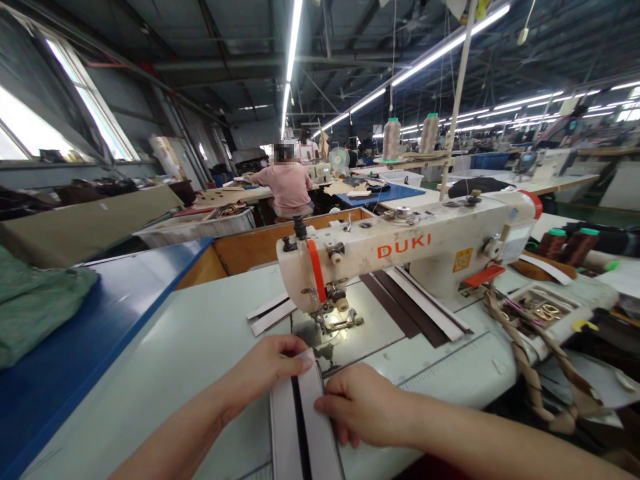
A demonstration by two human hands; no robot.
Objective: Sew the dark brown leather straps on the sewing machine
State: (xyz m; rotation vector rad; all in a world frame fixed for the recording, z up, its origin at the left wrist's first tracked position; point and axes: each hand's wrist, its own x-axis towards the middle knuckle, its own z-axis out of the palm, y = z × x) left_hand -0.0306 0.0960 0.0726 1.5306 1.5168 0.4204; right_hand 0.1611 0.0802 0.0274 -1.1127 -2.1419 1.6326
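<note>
A long white strip with a dark line down its middle point(316, 427) lies lengthwise on the pale table, its far end just short of the sewing machine's presser foot point(340, 321). My left hand point(280, 363) is closed on that far end, thumb on top and fingers curled at the edge. Along the strip's right edge, my right hand point(363, 407) pinches it between thumb and curled fingers. The sewing machine point(400, 250), white with orange lettering, stands just beyond both hands, its lamp lighting the needle plate.
Dark brown and white strips point(415, 307) lie under the machine arm; another white strip point(273, 317) lies left of the needle. At right are a small parts tray point(545, 310) and thread cones point(567, 245). A blue table point(130, 300) adjoins at left. A person point(285, 183) sits ahead.
</note>
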